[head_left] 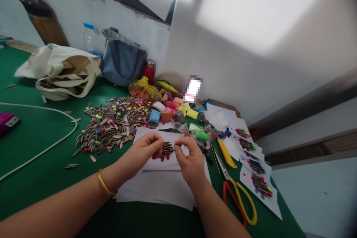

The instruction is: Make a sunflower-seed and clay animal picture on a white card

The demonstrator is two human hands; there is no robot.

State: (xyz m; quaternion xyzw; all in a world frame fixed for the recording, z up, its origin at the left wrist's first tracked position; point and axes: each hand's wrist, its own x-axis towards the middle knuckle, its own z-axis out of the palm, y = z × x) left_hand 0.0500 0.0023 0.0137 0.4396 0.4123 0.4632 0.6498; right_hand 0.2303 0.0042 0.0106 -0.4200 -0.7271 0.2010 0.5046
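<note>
Above the white paper sheets (167, 189), my left hand (146, 147) pinches a small cluster of striped sunflower seeds (167, 149), fanned out in rows with reddish bits along its lower edge. Thumb and forefinger of my right hand (191, 156) are pressed together at the cluster's right side. A tiny greenish speck shows at those fingertips, too small to name. To the left spreads a loose pile of sunflower seeds (111, 130) mixed with bright little balls. Small packs of coloured clay (167, 116) lie just beyond the paper.
Scissors (227, 178) with red and yellow handles and a yellow utility knife (227, 153) lie at the right. Beyond them are cards bearing seed figures (260, 186). A lit phone (193, 89), a blue bag (122, 59) and a cream tote (61, 70) stand behind. A white cable (64, 134) curves leftward.
</note>
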